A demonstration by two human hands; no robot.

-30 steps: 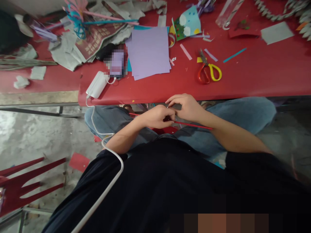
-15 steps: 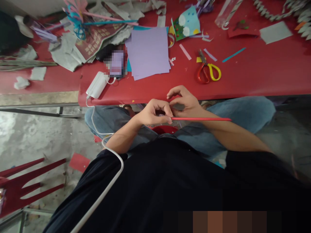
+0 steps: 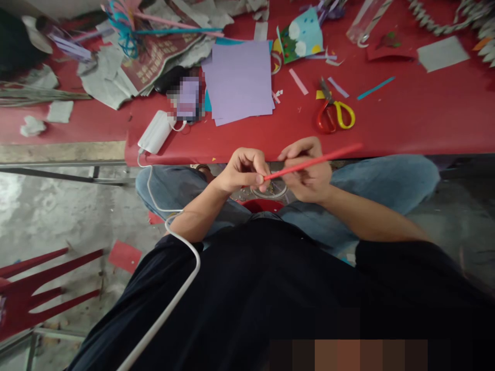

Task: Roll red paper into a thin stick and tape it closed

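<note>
My left hand (image 3: 244,172) pinches the near end of a thin red stick (image 3: 315,160) between thumb and fingertips. From there the stick slants up to the right, its far end blurred over the table edge. My right hand (image 3: 309,172) is just behind the stick, fingers loosely curled and apart, with nothing visible in its grasp. Both hands are above my lap in front of the red table (image 3: 417,121). On the table beyond them lie scissors (image 3: 334,113) with one red and one yellow handle, and a stack of purple paper sheets (image 3: 242,80).
A white power bank (image 3: 157,132) with a white cable (image 3: 181,239) lies near the table edge; the cable runs across my left arm. Crumpled newspaper (image 3: 106,77), a painted card (image 3: 301,36) and paper strips (image 3: 376,88) are farther back. A red chair (image 3: 50,299) stands at lower left.
The red stick has swung from nearly level to slanting up on the right. My left hand has shifted slightly up and left; my right hand has moved right, its fingers more curled.
</note>
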